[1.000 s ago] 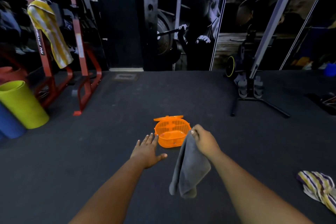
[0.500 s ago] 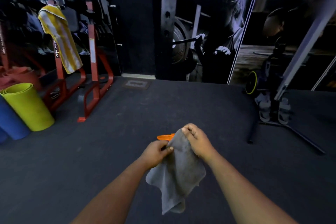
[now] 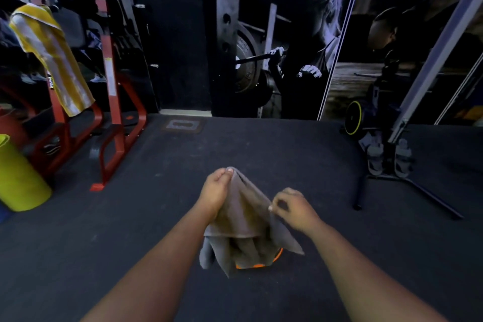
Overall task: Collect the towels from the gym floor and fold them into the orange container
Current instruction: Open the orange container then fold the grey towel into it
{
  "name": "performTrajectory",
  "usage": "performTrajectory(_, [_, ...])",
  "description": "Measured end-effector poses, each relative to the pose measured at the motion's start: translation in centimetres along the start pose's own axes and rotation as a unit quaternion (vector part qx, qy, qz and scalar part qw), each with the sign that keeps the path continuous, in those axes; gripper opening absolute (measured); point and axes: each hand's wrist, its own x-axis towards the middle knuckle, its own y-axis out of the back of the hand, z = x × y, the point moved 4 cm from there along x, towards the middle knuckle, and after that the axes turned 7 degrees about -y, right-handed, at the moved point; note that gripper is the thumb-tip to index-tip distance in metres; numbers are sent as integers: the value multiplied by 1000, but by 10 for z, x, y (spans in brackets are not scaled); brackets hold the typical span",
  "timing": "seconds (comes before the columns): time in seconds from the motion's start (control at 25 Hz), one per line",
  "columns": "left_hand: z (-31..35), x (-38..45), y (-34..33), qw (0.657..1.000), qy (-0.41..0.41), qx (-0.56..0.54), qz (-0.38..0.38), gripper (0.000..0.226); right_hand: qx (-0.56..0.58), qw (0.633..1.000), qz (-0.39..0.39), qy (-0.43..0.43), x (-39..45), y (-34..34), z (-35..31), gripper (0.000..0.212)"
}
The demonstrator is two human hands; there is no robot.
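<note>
**Fingers of both hands pinched a grey towel**

Fingers of the left hand pinched the top corner of the soft grey cloth towel. The right hand pinched the towel's edge a little lower. The towel hung in the air above the dark gym floor. Behind it peeked the round orange plastic container on the floor. A yellow and white striped towel hung on the red metal rack, far off to the left.
</note>
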Motion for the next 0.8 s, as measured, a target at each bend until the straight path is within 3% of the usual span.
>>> performTrajectory(0.12, [-4,24,17,999,17,24,-19,41,263,955,58,-129,14,5,-1,19])
performTrajectory(0.2, [-8,34,24,969,-34,210,-122,44,276,937,135,-168,23,15,-9,19])
performTrajectory(0.24, [-11,35,26,914,-60,352,-192,49,255,937,170,-169,28,21,-9,20])
performTrajectory(0.28, [-18,37,31,837,-78,481,-248,56,224,944,186,-157,33,31,-9,20])
performTrajectory(0.32, [-26,40,36,782,-92,553,-272,52,179,961,163,-131,37,40,-12,23])
performTrajectory(0.36, [-30,43,41,781,-104,560,-255,36,113,984,102,-96,40,45,-15,30])
performTrajectory(0.4, [-29,45,45,829,-109,506,-213,15,27,997,27,-63,42,46,-15,44])
performTrajectory(0.48, [-29,52,52,919,-101,368,-100,14,-185,980,-72,-4,40,39,-11,61])
performTrajectory(0.56, [-26,59,61,952,-85,293,-4,8,-296,954,-52,4,43,31,4,41])
performTrajectory(0.64, [-27,65,72,952,-53,300,39,6,-173,983,15,-66,49,31,26,9])
performTrajectory(0.72, [-33,64,75,920,-2,392,31,5,66,988,31,-134,56,34,41,16])
performTrajectory(0.8, [-32,61,57,866,-5,500,-16,42,186,973,45,-129,66,41,29,24])
